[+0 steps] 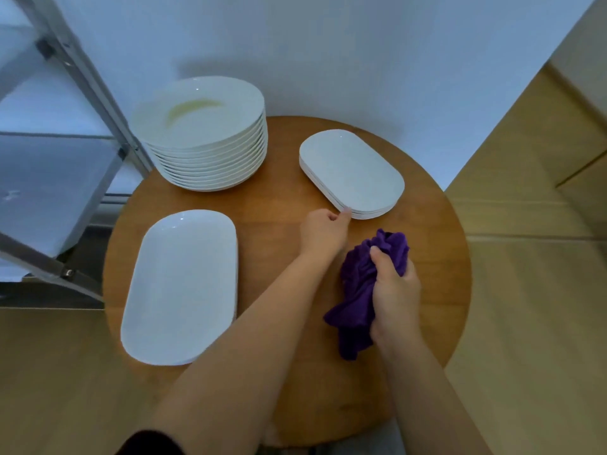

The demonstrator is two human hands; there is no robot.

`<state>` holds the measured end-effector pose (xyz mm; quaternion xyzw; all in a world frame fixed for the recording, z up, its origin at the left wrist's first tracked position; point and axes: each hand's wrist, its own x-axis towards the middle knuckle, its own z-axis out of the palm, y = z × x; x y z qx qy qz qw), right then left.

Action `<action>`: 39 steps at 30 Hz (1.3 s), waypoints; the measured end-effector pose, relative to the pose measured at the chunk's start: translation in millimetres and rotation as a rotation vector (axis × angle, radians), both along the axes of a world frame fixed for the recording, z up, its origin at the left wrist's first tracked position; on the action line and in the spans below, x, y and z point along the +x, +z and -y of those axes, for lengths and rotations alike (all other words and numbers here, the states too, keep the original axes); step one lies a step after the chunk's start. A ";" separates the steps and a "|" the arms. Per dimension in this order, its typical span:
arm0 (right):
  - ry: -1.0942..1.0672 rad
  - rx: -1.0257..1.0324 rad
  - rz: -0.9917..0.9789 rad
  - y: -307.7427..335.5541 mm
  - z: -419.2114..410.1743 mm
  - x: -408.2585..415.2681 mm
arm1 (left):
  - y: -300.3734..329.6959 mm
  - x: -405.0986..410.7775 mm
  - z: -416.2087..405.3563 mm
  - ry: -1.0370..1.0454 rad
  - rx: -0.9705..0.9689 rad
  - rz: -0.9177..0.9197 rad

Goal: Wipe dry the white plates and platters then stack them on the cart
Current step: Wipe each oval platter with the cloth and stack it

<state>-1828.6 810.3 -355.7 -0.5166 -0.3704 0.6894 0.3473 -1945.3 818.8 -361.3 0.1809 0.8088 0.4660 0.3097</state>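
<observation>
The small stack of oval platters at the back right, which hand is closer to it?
Left. The left hand pinches the near edge of the small platter stack; the right hand, gripping the purple cloth, sits nearer the person.

Restaurant back room: stacked plates (pixel 203 133), cart (pixel 65 152)

I look down on the round wooden table (pixel 282 205). At its far left stands the tall stack of round white plates (pixel 203 133), overhanging the table edge. At far right lies the low stack of small white oblong platters (pixel 351 172). The large white oblong platter stack (pixel 180 287) lies at near left. The metal cart (pixel 59 178) stands left of the table, just beside the plate stack. My left hand (pixel 323 233) touches the near corner of the small platters. My right hand (pixel 395 290), near right over the table, grips the crumpled purple cloth (pixel 358 290).
</observation>
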 end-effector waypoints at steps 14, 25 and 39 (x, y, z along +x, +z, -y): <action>-0.018 0.005 0.011 -12.5 -26.6 16.5 | 5.0 -9.5 -25.5 0.199 0.071 0.258; -0.031 -0.099 -0.281 13.7 -1.2 33.0 | 38.9 33.4 84.3 -0.083 0.180 0.313; 0.525 -0.217 0.008 48.8 42.0 95.3 | 73.2 16.6 213.9 0.221 0.563 0.998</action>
